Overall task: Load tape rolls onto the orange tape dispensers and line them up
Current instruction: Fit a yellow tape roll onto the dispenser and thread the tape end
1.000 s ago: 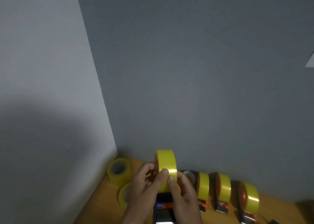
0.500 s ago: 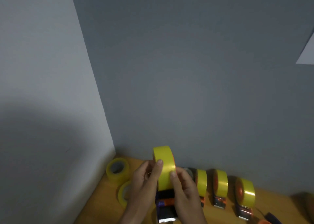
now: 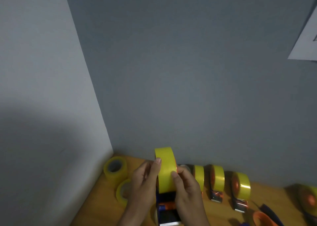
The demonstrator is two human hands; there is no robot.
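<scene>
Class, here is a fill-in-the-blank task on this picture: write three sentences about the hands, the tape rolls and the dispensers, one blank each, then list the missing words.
1. Both hands, the left hand and the right hand, hold a roll of ____ tape.
2. The held roll sits on a dispenser whose toothed blade points ____ the person.
3. The two loose rolls lie to the ____ of the hands.

Missing words: yellow; toward; left

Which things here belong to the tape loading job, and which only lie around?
Job: tape roll held by left hand and right hand; its dispenser; loaded dispensers; spare rolls.
Lying about: paper sheet on the wall.
</scene>
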